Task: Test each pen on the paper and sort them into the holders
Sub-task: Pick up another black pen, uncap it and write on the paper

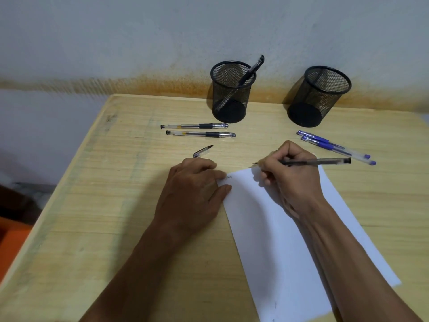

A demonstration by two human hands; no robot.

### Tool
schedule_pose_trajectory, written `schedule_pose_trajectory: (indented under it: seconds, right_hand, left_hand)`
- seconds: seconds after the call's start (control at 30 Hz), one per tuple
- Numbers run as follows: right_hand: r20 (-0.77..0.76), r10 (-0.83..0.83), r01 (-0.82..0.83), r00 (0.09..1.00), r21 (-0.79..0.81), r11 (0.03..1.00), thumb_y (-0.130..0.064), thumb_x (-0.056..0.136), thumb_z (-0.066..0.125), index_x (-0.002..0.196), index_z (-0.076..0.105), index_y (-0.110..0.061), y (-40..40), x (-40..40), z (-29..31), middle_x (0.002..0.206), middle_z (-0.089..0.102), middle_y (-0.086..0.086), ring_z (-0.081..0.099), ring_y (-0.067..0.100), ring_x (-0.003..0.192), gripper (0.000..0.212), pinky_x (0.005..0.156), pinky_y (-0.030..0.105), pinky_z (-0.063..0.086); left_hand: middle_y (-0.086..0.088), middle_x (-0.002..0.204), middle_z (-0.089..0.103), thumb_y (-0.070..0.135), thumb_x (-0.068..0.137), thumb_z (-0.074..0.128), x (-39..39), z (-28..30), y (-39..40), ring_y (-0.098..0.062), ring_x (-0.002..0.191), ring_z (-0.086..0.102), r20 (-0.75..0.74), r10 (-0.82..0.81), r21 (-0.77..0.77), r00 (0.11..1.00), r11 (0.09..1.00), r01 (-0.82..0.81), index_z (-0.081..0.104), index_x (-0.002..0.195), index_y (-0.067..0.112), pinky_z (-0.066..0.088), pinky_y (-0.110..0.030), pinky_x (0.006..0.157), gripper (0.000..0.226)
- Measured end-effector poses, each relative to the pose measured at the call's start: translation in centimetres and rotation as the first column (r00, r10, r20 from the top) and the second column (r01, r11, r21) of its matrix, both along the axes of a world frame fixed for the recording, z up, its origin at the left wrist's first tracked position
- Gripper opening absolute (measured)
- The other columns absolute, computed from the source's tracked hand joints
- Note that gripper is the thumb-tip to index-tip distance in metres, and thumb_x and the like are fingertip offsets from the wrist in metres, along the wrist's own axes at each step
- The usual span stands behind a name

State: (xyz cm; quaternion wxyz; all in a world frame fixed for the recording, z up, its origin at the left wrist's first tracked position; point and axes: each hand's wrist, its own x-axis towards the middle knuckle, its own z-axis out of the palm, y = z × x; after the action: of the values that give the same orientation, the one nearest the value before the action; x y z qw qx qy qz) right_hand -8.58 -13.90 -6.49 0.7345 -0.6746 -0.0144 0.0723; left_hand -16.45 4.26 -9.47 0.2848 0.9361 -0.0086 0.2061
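My left hand (pixel 195 189) lay flat, fingers together, pinning the paper (pixel 278 240) at its left edge. My right hand (pixel 290 175) pinched the uncapped pen (pixel 315 161), nib at the sheet's far corner to test it.

Wooden table (pixel 139 228), paper (pixel 278 252), pens (pixel 199 134), holders (pixel 229 108)

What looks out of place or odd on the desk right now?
Little on the desk itself: a loose pen cap lies by the left hand, off the pen in the right hand. The odd part is a rusty-orange stain along the wall behind the holders.
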Motion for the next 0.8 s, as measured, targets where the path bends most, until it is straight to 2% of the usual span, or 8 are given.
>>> schedule_pose_trajectory:
  seconds: [0.1, 0.17, 0.23, 0.37, 0.47, 0.57, 0.67, 0.8]
  right_hand:
    - [-0.01, 0.024, -0.023, 1.0, 0.092, 0.996, 0.021, 0.083, 0.059, 0.075, 0.055, 0.0, -0.1, -0.2, -0.1, 0.06, 0.061, 0.018, 0.055, 0.027, 0.054, 0.023, 0.05, 0.032, 0.047]
    - [0.028, 0.023, -0.024, 0.999, 0.042, 0.999, 0.018, 0.084, 0.064, 0.081, 0.058, 0.006, -0.2, -0.3, -0.3, 0.063, 0.065, 0.015, 0.059, 0.026, 0.056, 0.014, 0.056, 0.035, 0.053]
    - [0.057, 0.014, -0.012, 0.998, -0.032, 0.999, 0.012, 0.084, 0.072, 0.091, 0.063, 0.011, -0.3, -0.6, -0.3, 0.068, 0.072, 0.007, 0.068, 0.017, 0.063, 0.011, 0.064, 0.028, 0.06]
    - [-0.02, 0.005, -0.005, 1.0, -0.033, 0.999, 0.007, 0.083, 0.076, 0.092, 0.076, -0.004, -0.5, -0.6, 0.4, 0.077, 0.078, 0.0, 0.074, 0.014, 0.076, 0.014, 0.074, 0.028, 0.063]
    - [-0.085, -0.028, 0.025, 0.996, -0.028, 0.999, 0.004, 0.087, 0.072, 0.094, 0.079, -0.01, -0.4, -0.3, 1.0, 0.086, 0.078, 0.008, 0.075, 0.026, 0.085, 0.017, 0.08, 0.038, 0.063]
    - [-0.039, -0.07, 0.069, 0.997, -0.006, 0.998, 0.001, 0.089, 0.071, 0.099, 0.074, -0.007, -0.8, -1.1, 2.3, 0.076, 0.077, 0.003, 0.074, 0.016, 0.074, 0.014, 0.071, 0.033, 0.063]
    - [0.028, -0.065, 0.065, 0.997, 0.003, 0.998, -0.001, 0.088, 0.074, 0.102, 0.068, -0.007, -1.6, -2.6, 3.7, 0.078, 0.077, 0.001, 0.076, 0.012, 0.073, 0.016, 0.064, 0.026, 0.063]
    - [0.016, -0.046, 0.047, 0.999, -0.03, 0.998, -0.004, 0.09, 0.073, 0.095, 0.072, -0.011, -3.0, -4.8, 4.1, 0.081, 0.079, 0.002, 0.077, 0.015, 0.08, 0.009, 0.072, 0.032, 0.065]
  left_hand:
    - [-0.002, 0.1, 0.073, 0.027, 0.079, 0.073, -0.2, 0.2, 0.0, -0.023, 0.096, 0.066, 0.069, 0.029, -0.017, 0.997, 0.999, -0.028, 0.077, 0.097, 0.013, 0.054, -0.042, 0.086, 0.023]
    - [-0.002, 0.097, 0.074, 0.027, 0.081, 0.071, -0.2, 0.4, 0.1, -0.024, 0.092, 0.067, 0.087, 0.089, -0.015, 0.992, 0.996, -0.088, 0.076, 0.094, 0.014, 0.054, -0.036, 0.082, 0.02]
    - [0.0, 0.097, 0.075, 0.028, 0.083, 0.068, 0.3, 0.8, 0.3, -0.023, 0.092, 0.066, 0.095, 0.187, 0.008, 0.978, 0.982, -0.189, 0.076, 0.095, 0.016, 0.049, -0.03, 0.081, 0.018]
    - [-0.003, 0.12, 0.066, 0.028, 0.093, 0.06, 1.6, 2.1, 0.9, -0.025, 0.115, 0.054, -0.062, 0.338, -0.096, 0.939, 0.935, -0.343, 0.066, 0.12, 0.019, 0.044, -0.042, 0.099, 0.029]
    - [-0.009, 0.121, 0.064, 0.035, 0.098, 0.049, 2.6, 2.7, 1.0, -0.031, 0.115, 0.051, -0.167, 0.358, 0.042, 0.919, 0.933, -0.356, 0.064, 0.122, 0.02, 0.041, -0.046, 0.096, 0.032]
    - [-0.01, 0.114, 0.064, 0.033, 0.098, 0.051, 3.1, 2.9, 0.6, -0.033, 0.109, 0.051, -0.185, 0.366, 0.125, 0.912, 0.929, -0.347, 0.073, 0.105, 0.02, 0.039, -0.043, 0.09, 0.026]
    - [-0.007, 0.114, 0.063, 0.031, 0.098, 0.055, 3.2, 2.7, 0.5, -0.031, 0.111, 0.05, -0.17, 0.384, 0.156, 0.908, 0.92, -0.36, 0.074, 0.108, 0.023, 0.036, -0.042, 0.091, 0.023]
    - [-0.003, 0.106, 0.066, 0.03, 0.097, 0.054, 3.7, 2.3, 0.2, -0.028, 0.105, 0.052, -0.169, 0.386, 0.225, 0.907, 0.911, -0.346, 0.072, 0.101, 0.022, 0.038, -0.041, 0.087, 0.019]
